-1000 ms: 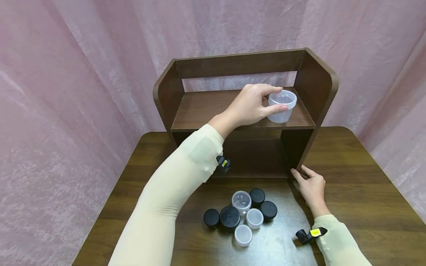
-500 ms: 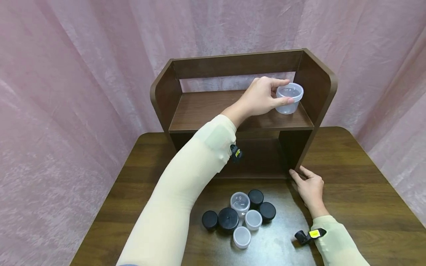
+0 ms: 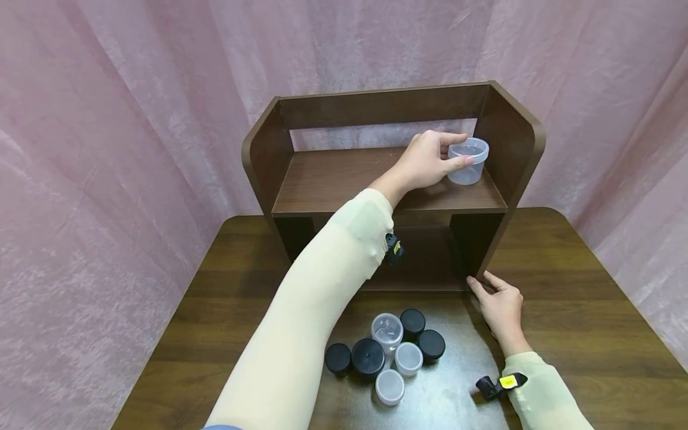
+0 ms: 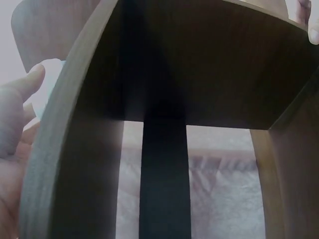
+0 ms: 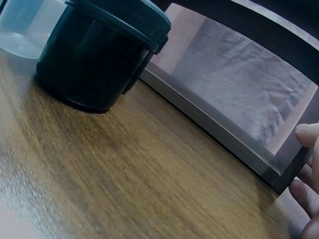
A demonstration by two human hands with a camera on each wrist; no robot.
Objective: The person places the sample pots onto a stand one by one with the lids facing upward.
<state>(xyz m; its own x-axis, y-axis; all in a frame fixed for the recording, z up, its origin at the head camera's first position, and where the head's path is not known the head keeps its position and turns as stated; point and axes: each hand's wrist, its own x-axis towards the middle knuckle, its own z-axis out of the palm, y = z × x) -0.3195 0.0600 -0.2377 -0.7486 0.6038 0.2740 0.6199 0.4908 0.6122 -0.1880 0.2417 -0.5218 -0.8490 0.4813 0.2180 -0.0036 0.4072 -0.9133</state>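
Observation:
My left hand (image 3: 423, 160) holds a clear plastic container (image 3: 469, 172) with its thumb and fingers at the side below the rim. The container is upright over the right end of the upper shelf (image 3: 333, 179), near the side panel. In the left wrist view, the shelf board partly hides the pale container (image 4: 48, 84) and the hand (image 4: 12, 119). Low at the right, my right hand (image 3: 501, 307) grips the front bottom corner of the brown shelf unit (image 3: 516, 137). Its fingers (image 5: 306, 134) lie on both sides of that panel in the right wrist view.
In front of the unit, several jars stand grouped on the wooden table (image 3: 258, 358): black-lidded jars (image 3: 368, 357) and clear containers (image 3: 390, 387). A lower compartment (image 3: 419, 257) lies under the upper shelf. Pink curtain (image 3: 134, 119) hangs behind the table.
My left hand has carried the clear container right and back over the upper shelf, then slightly down. My right hand keeps its grip on the panel's bottom corner.

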